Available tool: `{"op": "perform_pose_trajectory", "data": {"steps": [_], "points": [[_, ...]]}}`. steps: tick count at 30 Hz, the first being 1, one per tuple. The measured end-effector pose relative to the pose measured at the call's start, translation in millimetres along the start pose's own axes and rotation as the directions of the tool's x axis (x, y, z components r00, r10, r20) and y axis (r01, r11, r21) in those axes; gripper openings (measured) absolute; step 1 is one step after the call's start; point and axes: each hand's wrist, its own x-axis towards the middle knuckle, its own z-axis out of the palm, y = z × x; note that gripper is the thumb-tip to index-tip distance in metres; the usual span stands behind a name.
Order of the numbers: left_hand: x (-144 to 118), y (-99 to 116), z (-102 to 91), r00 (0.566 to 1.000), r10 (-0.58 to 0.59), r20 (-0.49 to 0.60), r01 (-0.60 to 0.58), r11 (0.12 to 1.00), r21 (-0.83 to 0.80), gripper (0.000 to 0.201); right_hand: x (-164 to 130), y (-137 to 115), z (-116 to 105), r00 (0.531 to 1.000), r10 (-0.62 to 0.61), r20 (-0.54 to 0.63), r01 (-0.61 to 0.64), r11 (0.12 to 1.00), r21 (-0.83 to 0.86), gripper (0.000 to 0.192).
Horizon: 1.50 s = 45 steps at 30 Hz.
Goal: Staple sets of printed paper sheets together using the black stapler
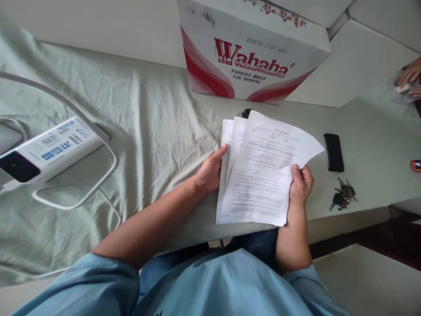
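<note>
Gripping fanned papers [259, 175], left hand [211, 170] on one edge, right hand [300, 185] pinching the other, phone [333, 152] and keys [344, 192] off right!

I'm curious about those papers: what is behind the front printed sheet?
Behind the front sheet, other papers show along its left, and part of a black object peeks past the top. The rest is covered.

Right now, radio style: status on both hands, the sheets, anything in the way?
Left fingers, right fingers: gripping opposite edges of printed sheets. Sheets fanned, text up. Black phone and keys lie to the right, neither covering the sheets.
</note>
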Motion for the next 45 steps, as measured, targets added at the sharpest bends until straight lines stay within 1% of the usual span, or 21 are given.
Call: {"op": "perform_pose_trajectory", "data": {"steps": [2,4,6,8,12,15,17,21,27,33,36,42,44,45], "points": [[0.5,-0.1,-2.0,1.000,0.027,0.007,-0.027,0.999,-0.032,0.051,3.8,-0.6,-2.7,0.999,0.027,-0.035,-0.025,0.998,0.054,0.033],[1.1,0.0,-2.9,0.999,0.048,0.008,-0.048,0.998,-0.046,0.049,6.1,-1.8,-3.9,0.997,0.055,-0.045,-0.048,0.989,0.143,0.034],[1.6,0.1,-2.7,0.999,0.051,0.017,-0.050,0.998,-0.047,0.049,6.2,-3.1,-3.1,0.997,0.075,-0.023,-0.068,0.975,0.210,0.036],[1.8,0.0,-1.7,0.999,0.039,0.031,-0.038,0.998,-0.040,0.049,4.6,-3.6,-1.2,0.996,0.089,0.007,-0.089,0.970,0.228,0.036],[2.1,-0.5,-0.2,0.998,0.047,0.040,-0.046,0.998,-0.037,0.051,0.7,-0.5,0.5,0.996,0.082,0.038,-0.086,0.987,0.136,0.031],[2.4,-0.9,-0.8,0.999,0.010,0.036,-0.009,0.999,-0.036,0.053,-0.7,2.9,-0.4,0.995,0.052,0.079,-0.056,0.997,0.052,0.029],[2.6,-1.1,-1.1,1.000,-0.011,0.027,0.012,0.999,-0.034,0.054,-1.1,3.6,-0.7,0.994,0.041,0.097,-0.044,0.999,0.030,0.029],[2.8,-1.0,-0.1,1.000,0.004,0.012,-0.004,0.999,-0.034,0.056,-2.6,0.5,1.1,0.994,0.037,0.105,-0.041,0.999,0.030,0.031],[2.5,-1.5,1.1,0.999,0.027,0.039,-0.025,0.999,-0.037,0.055,-6.4,-9.1,6.1,0.992,0.051,0.115,-0.057,0.997,0.048,0.031],[1.0,-2.1,2.6,0.999,0.040,-0.008,-0.040,0.998,-0.043,0.052,-7.8,-12.3,7.6,0.989,0.051,0.141,-0.062,0.995,0.074,0.028],[-0.1,-1.6,4.9,0.997,0.076,-0.031,-0.077,0.996,-0.041,0.049,-7.7,-11.9,6.6,0.987,0.054,0.150,-0.069,0.993,0.093,0.027],[0.4,-2.0,5.1,0.992,0.109,-0.062,-0.111,0.993,-0.031,0.046,-8.2,-8.7,5.6,0.983,0.043,0.180,-0.054,0.997,0.058,0.028],[1.1,-2.7,4.4,0.990,0.113,-0.082,-0.115,0.993,-0.024,0.044,-7.5,-5.2,6.4,0.988,0.019,0.150,-0.028,0.998,0.056,0.028],[1.4,-3.0,4.3,0.989,0.118,-0.091,-0.120,0.993,-0.021,0.043,-6.6,-3.2,6.9,0.994,0.003,0.110,-0.010,0.998,0.061,0.029]]}}
